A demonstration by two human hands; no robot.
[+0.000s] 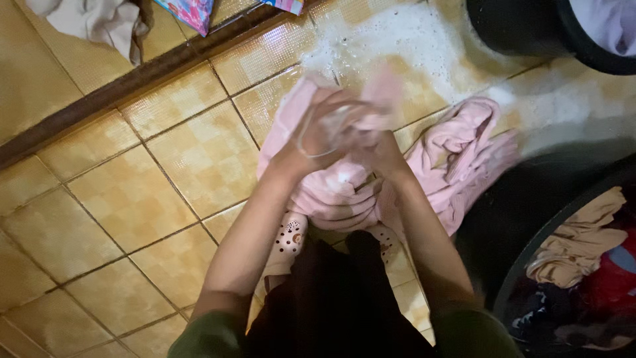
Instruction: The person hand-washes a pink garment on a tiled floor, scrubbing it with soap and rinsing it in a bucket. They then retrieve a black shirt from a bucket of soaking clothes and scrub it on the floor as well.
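Both hands, the left hand (317,136) and right hand (377,149), clamp together on a bunched pink garment (457,159), its wet remainder trailing onto the soapy tiled floor (185,152) just beneath them, a dark laundry tub (530,199) beside the right.

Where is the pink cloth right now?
In the head view, the pink cloth lies centre-right on the wet tiled floor, bunched in the left hand and right hand, beside the dark laundry tub.

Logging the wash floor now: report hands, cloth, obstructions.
Left hand and right hand both gripping the pink garment, bunched over the wet, soapy tiled floor. Black tub of clothes close on the right, not touching.
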